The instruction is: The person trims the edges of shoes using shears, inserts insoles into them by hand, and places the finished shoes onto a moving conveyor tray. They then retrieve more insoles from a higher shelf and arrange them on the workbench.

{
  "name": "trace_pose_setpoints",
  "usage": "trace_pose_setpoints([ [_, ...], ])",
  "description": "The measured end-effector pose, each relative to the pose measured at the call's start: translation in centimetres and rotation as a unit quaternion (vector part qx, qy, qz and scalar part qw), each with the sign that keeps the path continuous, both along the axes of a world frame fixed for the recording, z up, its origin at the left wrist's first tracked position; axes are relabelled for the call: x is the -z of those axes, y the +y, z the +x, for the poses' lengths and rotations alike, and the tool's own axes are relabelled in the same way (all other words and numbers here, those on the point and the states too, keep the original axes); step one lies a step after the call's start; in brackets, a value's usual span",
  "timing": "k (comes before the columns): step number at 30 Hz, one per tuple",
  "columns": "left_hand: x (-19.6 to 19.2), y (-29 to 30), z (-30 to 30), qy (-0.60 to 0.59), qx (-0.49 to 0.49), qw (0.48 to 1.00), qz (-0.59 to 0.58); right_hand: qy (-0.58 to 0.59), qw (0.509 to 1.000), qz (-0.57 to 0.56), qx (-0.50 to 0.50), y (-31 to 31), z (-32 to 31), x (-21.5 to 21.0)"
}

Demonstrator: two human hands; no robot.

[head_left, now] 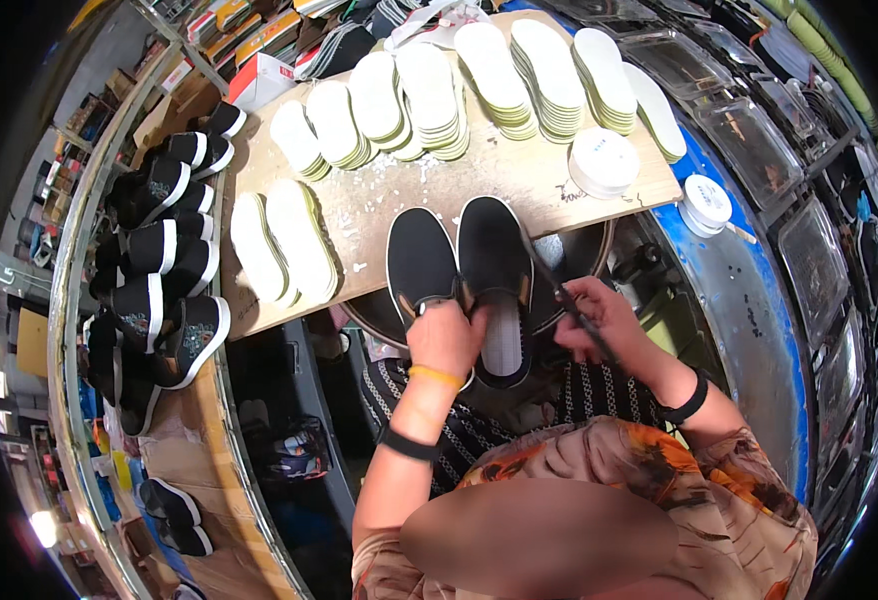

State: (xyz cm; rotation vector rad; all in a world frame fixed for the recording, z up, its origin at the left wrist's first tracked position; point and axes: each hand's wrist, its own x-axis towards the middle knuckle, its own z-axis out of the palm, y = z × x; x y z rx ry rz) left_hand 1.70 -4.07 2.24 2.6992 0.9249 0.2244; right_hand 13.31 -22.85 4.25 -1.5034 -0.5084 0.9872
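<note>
Two black slip-on shoes (420, 252) with white sole edges lie side by side, toes pointing away from me. My left hand (446, 338) is closed over the heel opening of the left shoe, its thumb reaching toward the other one. Inside the right shoe (494, 245) a pale grey insole (502, 335) shows. To the right, my right hand (604, 322) grips a long, thin dark tool (581, 318) whose far end slants up beside the right shoe; its exact kind is unclear. A dark round basin-like rim (369, 318) lies beneath the shoes.
Ahead, a wooden board (399, 195) bears several stacks of white insoles (429, 95), white scraps and a round white container (604, 163). Another white container (705, 205) stands on a blue surface (749, 330) at right. More black shoes (164, 245) fill the left side; clear plastic trays (759, 150) line the right.
</note>
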Motion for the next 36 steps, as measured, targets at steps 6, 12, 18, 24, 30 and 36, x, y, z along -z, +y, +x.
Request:
trace_pose_setpoints([
  [6,1.6,3.8,-3.4,-0.106,0.055,0.975,-0.187,0.121,0.992,0.017,0.013,-3.3,2.1,1.8],
  [12,-1.1,3.0,-13.8,-0.256,-0.042,0.810,-0.527,-0.241,0.965,0.000,-0.103,-0.7,1.0,2.8],
  [18,-0.9,2.1,-15.1,-0.242,-0.015,0.815,-0.526,-0.250,0.959,-0.067,-0.119,3.9,-0.4,-0.3],
  [24,-0.4,1.5,-14.9,-0.230,0.010,0.821,-0.523,-0.277,0.952,-0.064,-0.108,4.5,-1.8,1.1],
  [30,0.2,2.0,-13.3,-0.245,-0.006,0.787,-0.567,-0.226,0.964,-0.085,-0.109,3.8,-1.9,0.9],
  [36,1.6,2.1,-11.7,-0.271,-0.031,0.713,-0.646,-0.222,0.967,-0.027,-0.126,1.0,-2.3,-1.2],
])
